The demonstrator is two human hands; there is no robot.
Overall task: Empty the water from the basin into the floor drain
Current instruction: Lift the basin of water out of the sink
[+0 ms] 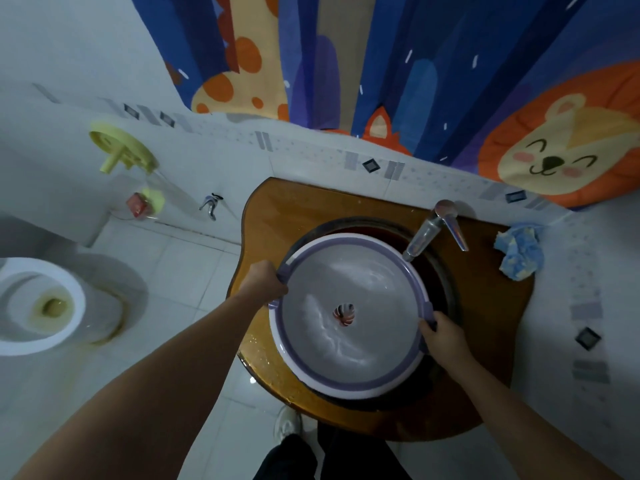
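- White ceramic toilet bowl [38,306] stands on the tiled floor at the far left.
- Left hand [265,280] has its fingers curled tight round the left handle of the round purple-and-white plastic basin [349,379].
- That basin, holding rippling water, sits in the dark sink of the amber glass counter [277,209], under the chrome tap [427,230].
- Right hand [445,336] clasps the basin's right handle, fingers closed over the rim.
- Crumpled blue cloth [519,251] lies on the counter's right end.

Both hands grip the basin [349,317] rim: left hand [265,280], right hand [445,332]. Basin sits in sink [446,289], apparently holding water.
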